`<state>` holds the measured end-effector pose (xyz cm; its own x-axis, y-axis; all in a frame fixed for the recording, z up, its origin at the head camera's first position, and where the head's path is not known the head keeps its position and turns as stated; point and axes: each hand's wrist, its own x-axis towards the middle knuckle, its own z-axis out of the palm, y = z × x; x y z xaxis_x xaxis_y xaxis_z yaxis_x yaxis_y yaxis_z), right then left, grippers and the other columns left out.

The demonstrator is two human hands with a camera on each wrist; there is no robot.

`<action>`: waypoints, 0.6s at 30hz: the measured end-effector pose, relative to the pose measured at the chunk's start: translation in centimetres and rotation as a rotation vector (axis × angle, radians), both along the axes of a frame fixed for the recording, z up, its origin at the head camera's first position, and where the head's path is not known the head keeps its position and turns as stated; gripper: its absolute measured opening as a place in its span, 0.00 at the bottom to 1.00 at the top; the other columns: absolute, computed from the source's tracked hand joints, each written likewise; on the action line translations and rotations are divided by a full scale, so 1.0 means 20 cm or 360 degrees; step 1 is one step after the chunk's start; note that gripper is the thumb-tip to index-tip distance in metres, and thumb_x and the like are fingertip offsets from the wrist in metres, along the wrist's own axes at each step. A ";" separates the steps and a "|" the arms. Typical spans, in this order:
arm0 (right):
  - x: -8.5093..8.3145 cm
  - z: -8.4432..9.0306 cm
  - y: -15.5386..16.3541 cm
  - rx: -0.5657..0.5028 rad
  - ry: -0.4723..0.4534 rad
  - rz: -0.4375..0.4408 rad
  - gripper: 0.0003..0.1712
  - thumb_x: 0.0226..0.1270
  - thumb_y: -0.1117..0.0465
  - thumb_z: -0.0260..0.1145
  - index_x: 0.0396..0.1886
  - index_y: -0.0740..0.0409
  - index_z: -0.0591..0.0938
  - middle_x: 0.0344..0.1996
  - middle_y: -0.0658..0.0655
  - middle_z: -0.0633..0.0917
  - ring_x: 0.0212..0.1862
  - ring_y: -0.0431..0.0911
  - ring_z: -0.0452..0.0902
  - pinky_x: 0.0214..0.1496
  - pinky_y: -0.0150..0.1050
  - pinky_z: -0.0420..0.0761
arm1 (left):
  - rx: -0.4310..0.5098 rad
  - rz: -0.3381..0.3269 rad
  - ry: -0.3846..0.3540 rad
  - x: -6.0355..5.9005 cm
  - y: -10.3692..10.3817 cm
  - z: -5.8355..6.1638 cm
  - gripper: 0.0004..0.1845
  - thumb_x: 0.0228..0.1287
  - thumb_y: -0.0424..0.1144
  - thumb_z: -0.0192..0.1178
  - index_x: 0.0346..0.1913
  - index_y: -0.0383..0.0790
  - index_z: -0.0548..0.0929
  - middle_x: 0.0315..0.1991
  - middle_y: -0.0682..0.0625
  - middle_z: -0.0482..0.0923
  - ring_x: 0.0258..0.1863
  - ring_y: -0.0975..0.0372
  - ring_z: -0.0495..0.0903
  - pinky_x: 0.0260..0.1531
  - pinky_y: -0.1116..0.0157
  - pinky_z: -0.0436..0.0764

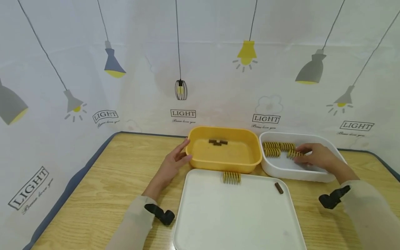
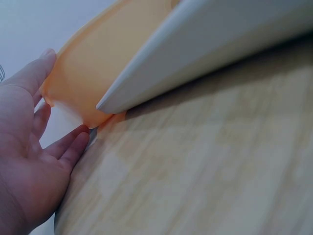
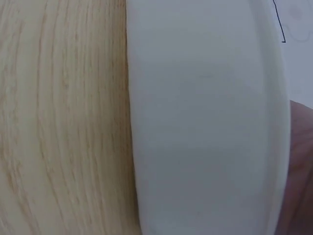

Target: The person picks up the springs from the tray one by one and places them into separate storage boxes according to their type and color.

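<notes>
My right hand (image 1: 320, 158) reaches into the white bin (image 1: 300, 175) and pinches a yellow coil spring (image 1: 291, 153) between thumb and fingers. Other yellow springs (image 1: 272, 152) lie side by side left of it. In the right wrist view, the bin's wall (image 3: 205, 117) hides most of that hand. My left hand (image 1: 171, 166) touches the left end of the yellow bin (image 1: 225, 166) with fingers extended, as the left wrist view also shows. Several small brown springs (image 1: 217, 144) lie inside the yellow bin.
A white tray (image 1: 234, 215) lies in front of the bins on the wooden table (image 1: 90, 194). At its far edge sits one yellow spring (image 1: 232, 178), and near its right corner one brown spring (image 1: 279, 188). A lamp-printed cloth (image 1: 212, 69) hangs behind.
</notes>
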<state>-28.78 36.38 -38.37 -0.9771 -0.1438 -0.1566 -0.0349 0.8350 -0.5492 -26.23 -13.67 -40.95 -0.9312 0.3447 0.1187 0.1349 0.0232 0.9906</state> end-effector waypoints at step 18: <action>0.21 0.17 -0.06 -0.0121 0.0486 -0.0185 0.30 0.66 0.41 0.61 0.59 0.56 0.76 0.51 0.61 0.80 0.36 0.35 0.79 0.33 0.36 0.78 | -0.0027 0.0012 -0.0005 -0.01 0.00 0.00 0.33 0.69 0.37 0.57 0.74 0.45 0.58 0.75 0.56 0.46 0.67 0.46 0.62 0.64 0.55 0.64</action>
<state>-24.67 35.21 -35.03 -0.9878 -0.0287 0.1530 -0.1145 0.8001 -0.5889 -26.34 -13.58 -40.98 -0.9341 0.3396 0.1098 0.1313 0.0407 0.9905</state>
